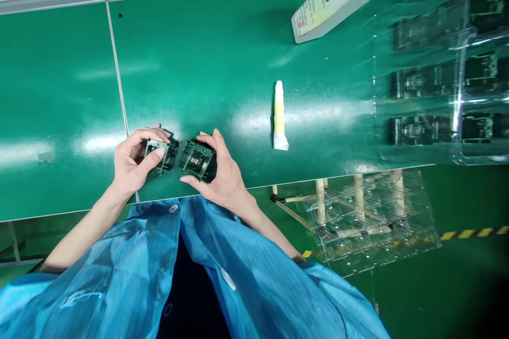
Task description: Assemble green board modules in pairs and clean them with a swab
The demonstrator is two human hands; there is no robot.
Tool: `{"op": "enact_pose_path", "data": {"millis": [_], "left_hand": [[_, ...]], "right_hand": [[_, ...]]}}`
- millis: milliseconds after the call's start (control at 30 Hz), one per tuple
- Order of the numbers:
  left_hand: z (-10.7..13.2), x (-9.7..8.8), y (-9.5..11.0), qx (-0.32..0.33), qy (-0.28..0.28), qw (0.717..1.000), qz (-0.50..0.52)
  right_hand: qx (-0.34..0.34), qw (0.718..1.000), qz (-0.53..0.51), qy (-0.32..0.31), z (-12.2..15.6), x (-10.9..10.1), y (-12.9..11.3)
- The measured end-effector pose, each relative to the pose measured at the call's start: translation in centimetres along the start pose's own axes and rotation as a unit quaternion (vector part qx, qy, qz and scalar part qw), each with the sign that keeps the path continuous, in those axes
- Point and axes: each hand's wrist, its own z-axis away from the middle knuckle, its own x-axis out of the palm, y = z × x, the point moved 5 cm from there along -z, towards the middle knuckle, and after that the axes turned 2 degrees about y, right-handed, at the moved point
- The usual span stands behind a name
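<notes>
Two green circuit board assemblies are side by side near the front edge of the green table (207, 63). My left hand (135, 161) is closed around the left circuit board assembly (162, 151), its thumb across the top. Around the right circuit board assembly (196, 159), my right hand (225, 172) curls with the thumb on the near side and fingers on the far side. A narrow gap separates the two assemblies. My palms and fingers hide parts of both.
A white-and-yellow wrapped stick (280, 116) lies to the right. Behind it is a white labelled bottle (330, 0). Clear plastic trays (459, 100) with several circuit board assemblies occupy the right end. Below the table edge, another clear tray (377, 222) sits by beige pipes.
</notes>
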Motion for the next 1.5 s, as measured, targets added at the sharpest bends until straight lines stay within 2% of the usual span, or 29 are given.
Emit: {"op": "enact_pose_path", "data": {"millis": [133, 333, 433, 533, 600, 733, 867, 967, 1100, 1267, 1500], "left_hand": [[0.5, -0.7, 0.5, 0.012, 0.008, 1.0, -0.008], [2.7, -2.8, 0.4, -0.018, -0.108, 0.992, -0.068], [3.4, -3.1, -0.1, -0.029, -0.115, 0.986, -0.113], [3.3, -2.8, -0.2, -0.051, -0.086, 0.99, -0.096], [3.2, -2.4, 0.0, -0.057, -0.074, 0.994, -0.049], [3.2, -1.6, 0.5, -0.023, -0.085, 0.995, 0.042], [3.4, -1.6, 0.5, 0.0, -0.077, 0.994, 0.079], [3.6, -1.8, 0.4, 0.002, -0.076, 0.995, 0.07], [3.8, -2.1, 0.7, 0.01, -0.075, 0.997, 0.033], [4.0, -2.2, 1.7, 0.042, -0.055, 0.998, -0.014], [3.7, -2.4, 3.5, 0.094, -0.082, 0.985, -0.122]], "right_hand": [[0.011, 1.0, -0.01, 0.002, 0.5, -0.5, -0.2], [0.027, 1.0, 0.006, 0.003, 1.2, -1.2, -0.2], [0.025, 1.0, 0.006, -0.014, 0.6, -1.0, -0.9], [0.017, 0.998, 0.041, -0.036, -0.3, -1.4, -2.4], [-0.02, 0.994, 0.088, -0.055, -1.0, -2.0, -4.2], [-0.119, 0.971, 0.192, -0.073, -1.9, -3.5, -8.2], [-0.151, 0.955, 0.244, -0.077, -2.3, -3.9, -10.2], [-0.155, 0.956, 0.24, -0.073, -2.2, -3.7, -10.1], [-0.147, 0.97, 0.187, -0.052, -1.7, -3.5, -9.0], [-0.086, 0.99, 0.103, -0.032, -0.8, -3.2, -7.2], [-0.025, 0.997, -0.068, -0.005, 0.1, -2.1, -4.4]]}}
